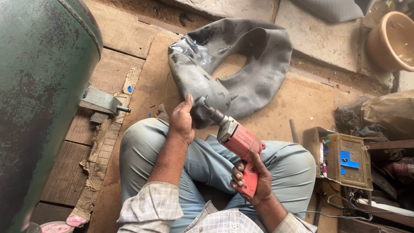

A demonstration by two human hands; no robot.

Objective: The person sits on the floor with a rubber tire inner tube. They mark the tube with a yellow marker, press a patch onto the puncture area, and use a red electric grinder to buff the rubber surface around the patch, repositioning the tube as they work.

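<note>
A large black rubber inner tube (pixel 241 64) lies folded on a wooden board ahead of my crossed legs. My left hand (pixel 181 121) presses and grips the near fold of the tube against my knee. My right hand (pixel 252 179) is closed around the handle of a red power drill (pixel 239 146). The drill's grey nose touches the rubber right beside my left thumb.
A big green metal tank (pixel 39 95) fills the left side, with a metal bracket (pixel 103 101) at its foot. An open box (pixel 345 157) of small items and cables sits at the right. A tan plastic tub (pixel 394 41) stands at the far right corner.
</note>
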